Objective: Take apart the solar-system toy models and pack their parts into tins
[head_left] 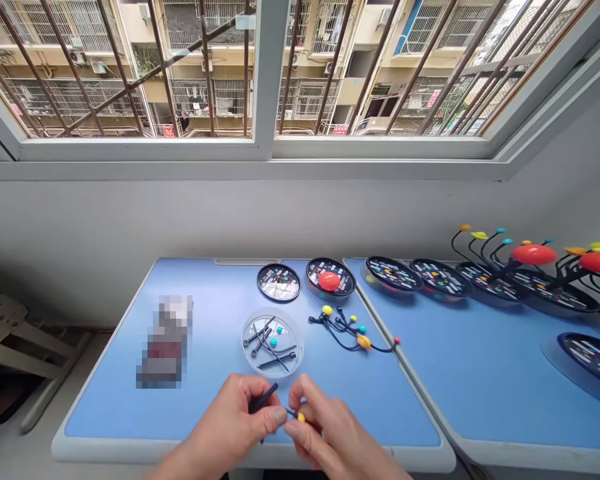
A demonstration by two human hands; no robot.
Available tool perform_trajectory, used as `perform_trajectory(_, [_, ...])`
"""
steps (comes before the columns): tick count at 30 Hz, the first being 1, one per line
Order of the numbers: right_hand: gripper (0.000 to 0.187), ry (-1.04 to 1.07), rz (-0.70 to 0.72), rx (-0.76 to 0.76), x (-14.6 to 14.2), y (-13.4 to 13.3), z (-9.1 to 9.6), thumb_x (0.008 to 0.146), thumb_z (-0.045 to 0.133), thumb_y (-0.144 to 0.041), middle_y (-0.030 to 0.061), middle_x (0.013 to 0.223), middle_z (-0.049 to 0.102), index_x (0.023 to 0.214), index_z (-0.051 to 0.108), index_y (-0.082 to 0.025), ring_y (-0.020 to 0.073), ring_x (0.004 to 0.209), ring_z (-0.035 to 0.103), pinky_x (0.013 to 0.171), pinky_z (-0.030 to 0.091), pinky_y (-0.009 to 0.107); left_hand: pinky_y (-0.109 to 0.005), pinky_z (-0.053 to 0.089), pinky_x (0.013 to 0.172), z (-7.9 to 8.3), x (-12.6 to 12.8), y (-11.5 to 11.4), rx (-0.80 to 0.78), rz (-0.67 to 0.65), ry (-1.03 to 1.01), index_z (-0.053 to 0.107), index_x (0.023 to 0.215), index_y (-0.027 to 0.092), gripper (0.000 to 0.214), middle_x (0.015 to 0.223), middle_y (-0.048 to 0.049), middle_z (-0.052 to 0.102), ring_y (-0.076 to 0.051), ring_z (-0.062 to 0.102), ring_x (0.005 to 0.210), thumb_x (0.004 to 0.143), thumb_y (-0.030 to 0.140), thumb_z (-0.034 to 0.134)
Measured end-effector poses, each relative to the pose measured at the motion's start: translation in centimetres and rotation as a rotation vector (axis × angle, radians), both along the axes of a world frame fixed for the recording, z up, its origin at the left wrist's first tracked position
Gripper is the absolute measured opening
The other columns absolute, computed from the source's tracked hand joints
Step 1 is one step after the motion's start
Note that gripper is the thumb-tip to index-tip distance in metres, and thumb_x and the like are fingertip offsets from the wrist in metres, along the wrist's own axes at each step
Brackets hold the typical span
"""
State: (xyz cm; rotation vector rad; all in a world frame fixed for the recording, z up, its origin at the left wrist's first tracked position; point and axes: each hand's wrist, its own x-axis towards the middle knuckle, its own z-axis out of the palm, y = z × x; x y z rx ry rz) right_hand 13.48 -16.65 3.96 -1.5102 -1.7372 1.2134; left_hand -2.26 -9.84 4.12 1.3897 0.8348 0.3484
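Steady now, your right hand (325, 423) has a small yellow bead (301, 417) pinched at its fingertips, just beside your left hand (243, 410).

Your left thumb and fingers close on a black rod (263, 398), its tip slanting up and rightward, while a thin dark stem (291, 412) runs from the bead towards your left thumb; whether that thumb grips the stem too, I can't tell. All this hangs over the near part of the blue table (205, 417). Just beyond, a clear round dish (295, 333) holds black sticks (263, 340) and two turquoise beads (273, 341); to its right sprawl black wires (324, 319) with coloured ends, and behind stands a dark disc (349, 275) topped by a red ball (329, 281).
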Motion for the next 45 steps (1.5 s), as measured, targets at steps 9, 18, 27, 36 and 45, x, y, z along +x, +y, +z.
perform_trajectory(9, [0.032, -0.361, 0.100, 0.761, 0.1, -0.3, -1.1, 0.094, 0.034, -0.027, -0.0019, 0.051, 0.048, 0.064, 0.041, -0.021, 0.0114, 0.043, 0.039, 0.044, 0.026, 0.024, -0.022, 0.020, 0.043, 0.7, -0.3, -0.8, -0.134, -0.174, 0.008, 0.046, 0.052, 0.017, 0.039, 0.044, 0.0032, 0.046, -0.006, 0.029, 0.041, 0.071, 0.050, 0.053])
perform_trajectory(18, [0.021, -0.453, -0.106, 0.677, 2.8, -0.2, -0.9, 0.089, 0.039, -0.015, 0.0021, 0.058, 0.047, 0.073, 0.052, -0.022, 0.0157, 0.053, 0.041, 0.050, 0.031, 0.028, -0.022, 0.029, 0.051, 1.4, -1.4, 1.2, 0.024, 0.217, 0.043, 0.054, 0.060, 0.017, 0.032, 0.055, 0.0007, 0.050, -0.011, 0.038, 0.054, 0.076, 0.044, 0.052])
perform_trajectory(27, [0.019, -0.538, -0.193, 0.609, 3.2, 7.0, -3.7, 0.086, 0.042, -0.009, 0.0051, 0.076, 0.054, 0.082, 0.058, -0.017, 0.0182, 0.072, 0.049, 0.064, 0.039, 0.029, -0.029, 0.042, 0.069, -1.4, 4.1, 5.2, 0.659, 0.084, 0.275, 0.060, 0.102, 0.017, 0.029, 0.084, -0.0062, 0.066, -0.020, 0.058, 0.076, 0.078, 0.013, 0.045])
perform_trajectory(36, [0.015, -0.523, -0.206, 0.533, 2.9, 7.9, -4.2, 0.081, 0.051, -0.009, 0.0053, 0.080, 0.057, 0.089, 0.059, -0.018, 0.0199, 0.076, 0.052, 0.066, 0.041, 0.030, -0.031, 0.043, 0.073, -2.9, 4.8, 7.0, 0.811, -0.013, 0.405, 0.064, 0.095, 0.018, 0.028, 0.089, -0.0068, 0.068, -0.022, 0.058, 0.083, 0.075, 0.009, 0.047])
perform_trajectory(45, [0.017, -0.736, -0.368, 0.556, 9.0, 4.6, -5.5, 0.088, 0.042, -0.016, 0.0041, 0.074, 0.056, 0.075, 0.052, -0.020, 0.0199, 0.071, 0.052, 0.062, 0.038, 0.030, -0.032, 0.043, 0.080, -3.3, 4.5, 6.9, 0.845, -0.044, 0.416, 0.069, 0.089, 0.018, 0.022, 0.093, -0.0070, 0.066, -0.023, 0.055, 0.091, 0.079, 0.014, 0.050])
